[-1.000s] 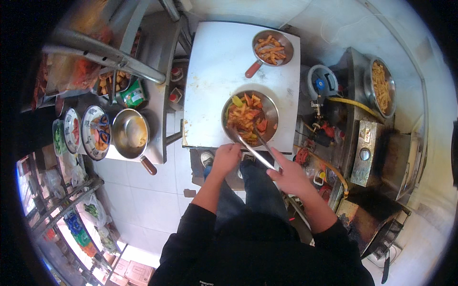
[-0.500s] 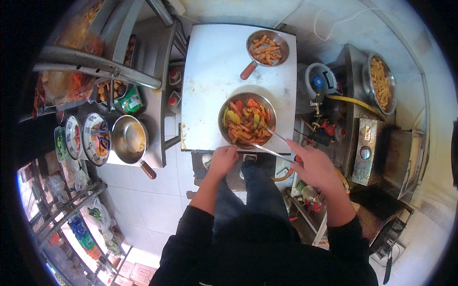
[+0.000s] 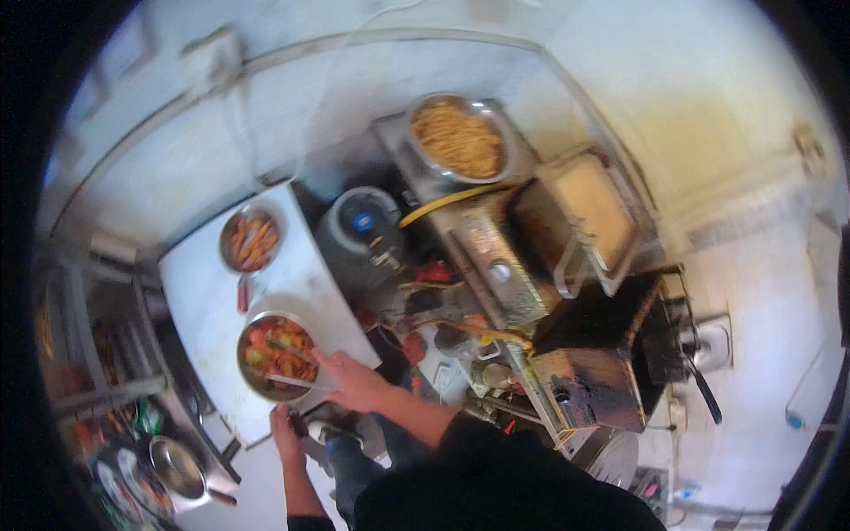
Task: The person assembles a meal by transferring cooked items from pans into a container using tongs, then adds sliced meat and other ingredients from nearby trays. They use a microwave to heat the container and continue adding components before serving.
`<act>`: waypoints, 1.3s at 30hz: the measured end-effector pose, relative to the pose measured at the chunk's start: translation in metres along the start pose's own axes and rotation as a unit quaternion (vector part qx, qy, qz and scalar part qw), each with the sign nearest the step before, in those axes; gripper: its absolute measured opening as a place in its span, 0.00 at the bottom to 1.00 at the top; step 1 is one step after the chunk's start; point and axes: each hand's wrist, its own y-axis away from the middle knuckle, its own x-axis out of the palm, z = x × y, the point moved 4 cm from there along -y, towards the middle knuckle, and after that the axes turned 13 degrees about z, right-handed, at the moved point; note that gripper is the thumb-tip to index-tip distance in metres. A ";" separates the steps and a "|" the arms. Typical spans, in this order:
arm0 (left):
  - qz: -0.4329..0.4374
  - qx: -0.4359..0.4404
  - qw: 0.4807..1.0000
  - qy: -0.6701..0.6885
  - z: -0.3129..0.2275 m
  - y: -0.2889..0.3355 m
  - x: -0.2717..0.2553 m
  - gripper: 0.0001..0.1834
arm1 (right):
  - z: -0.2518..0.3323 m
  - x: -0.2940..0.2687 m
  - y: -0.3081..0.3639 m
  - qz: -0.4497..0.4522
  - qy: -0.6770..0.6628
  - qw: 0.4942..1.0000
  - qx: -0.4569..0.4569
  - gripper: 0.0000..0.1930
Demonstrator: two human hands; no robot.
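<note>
On the white tabletop sits a round metal pan point(image 3: 274, 389) of mixed cooked food, with red and green pieces. My right hand point(image 3: 359, 385) is closed around metal tongs point(image 3: 301, 382), whose tips reach into the food. At the pan's near edge my left hand point(image 3: 288, 431) is closed on the pan; its fingers are blurred and the exact grip is hidden. Farther back on the same table point(image 3: 199, 292) stands a smaller pan point(image 3: 251, 237) of golden fried strips, its reddish-brown handle pointing towards me.
A large metal bowl point(image 3: 459, 139) of fried pieces stands at the back on a metal counter. Right of the table are a grey bucket point(image 3: 363, 221), a yellow hose point(image 3: 443, 205), a stained fryer point(image 3: 505, 274) and a dark wire basket point(image 3: 682, 332). Another pan point(image 3: 177, 466) stands at lower left.
My view has swung to the right, so the table and pans now appear farther left and tilted. My right hand still holds the tongs in the food, and my left stays at the pan.
</note>
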 end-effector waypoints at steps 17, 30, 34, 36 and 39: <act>0.060 0.140 0.952 -0.267 -0.035 0.115 -0.015 0.22 | -0.088 -0.150 0.155 -0.296 -0.656 0.680 -0.137 0.22; -0.221 -0.140 0.948 -0.182 0.207 0.340 -0.173 0.18 | -0.225 0.164 0.187 0.371 -0.055 0.860 0.347 0.28; -0.292 -0.093 0.949 -0.076 0.264 0.392 -0.246 0.19 | -0.164 0.190 0.128 0.302 -0.271 0.861 0.307 0.31; -0.314 -0.075 0.946 -0.024 0.310 0.416 -0.287 0.19 | -0.101 0.198 0.082 0.283 -0.426 0.823 0.245 0.29; -0.336 -0.064 0.938 0.051 0.395 0.458 -0.335 0.20 | 0.000 0.231 0.024 0.158 -0.317 0.929 0.108 0.21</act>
